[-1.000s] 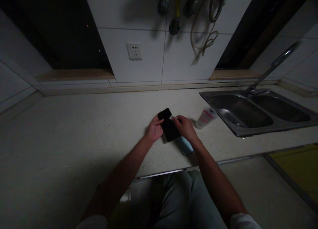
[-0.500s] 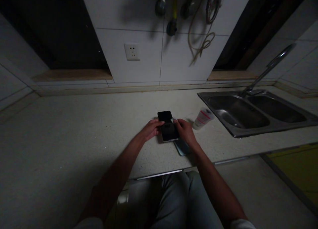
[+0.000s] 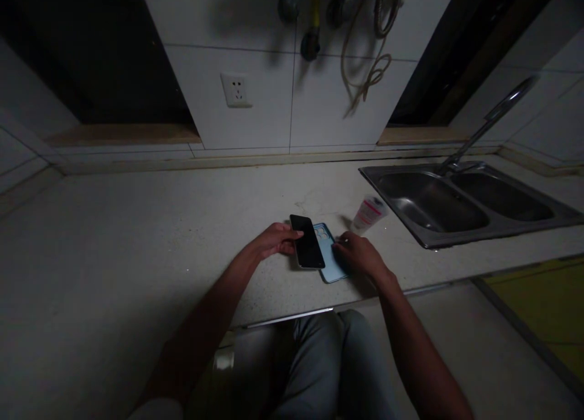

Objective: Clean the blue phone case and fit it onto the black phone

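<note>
1. Phone (image 3: 308, 245), thin with a black front, is up in the left hand (image 3: 278, 239), over the pale table (image 3: 159, 225). From here its right side hides part of a blue case (image 3: 329, 259); I can't tell if the two touch.
2. It looks hard and stiff, and I guess it is a bit heavy for something so thin. The smooth front may be slippery, and it could crack if dropped.
3. The long sides seem the best place to hold it, thumb in front, fingers behind.
4. The left grip is pinching the phone's left side, with the thumb lying on the front.
5. The right hand (image 3: 360, 253) has curled fingers by the case's right edge. I can't tell if that grip pinches anything.
6. A clear cup (image 3: 368, 214) with pink marks is just past it, near the sink (image 3: 429, 240).
</note>
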`<act>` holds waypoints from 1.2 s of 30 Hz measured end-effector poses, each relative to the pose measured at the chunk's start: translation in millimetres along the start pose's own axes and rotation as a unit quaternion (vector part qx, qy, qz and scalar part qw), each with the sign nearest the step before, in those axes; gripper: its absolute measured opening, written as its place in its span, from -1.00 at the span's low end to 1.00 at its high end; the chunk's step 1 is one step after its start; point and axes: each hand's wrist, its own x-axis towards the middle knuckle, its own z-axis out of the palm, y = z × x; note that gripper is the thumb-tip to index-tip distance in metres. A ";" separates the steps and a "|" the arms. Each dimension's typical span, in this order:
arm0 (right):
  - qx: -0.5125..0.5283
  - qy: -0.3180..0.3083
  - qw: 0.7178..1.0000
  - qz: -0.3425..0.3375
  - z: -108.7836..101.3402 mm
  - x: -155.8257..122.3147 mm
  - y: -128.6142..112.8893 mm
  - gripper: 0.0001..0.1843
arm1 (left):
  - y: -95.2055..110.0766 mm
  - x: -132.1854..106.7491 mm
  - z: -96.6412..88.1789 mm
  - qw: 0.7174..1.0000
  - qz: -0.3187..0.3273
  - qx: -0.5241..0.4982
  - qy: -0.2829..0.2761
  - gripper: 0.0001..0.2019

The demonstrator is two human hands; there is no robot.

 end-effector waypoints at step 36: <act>0.320 -0.038 0.944 -0.069 46.5 53.2 -47.2 -0.51 | 0.2 5.3 -8.6 0.978 0.136 0.062 0.143 -0.50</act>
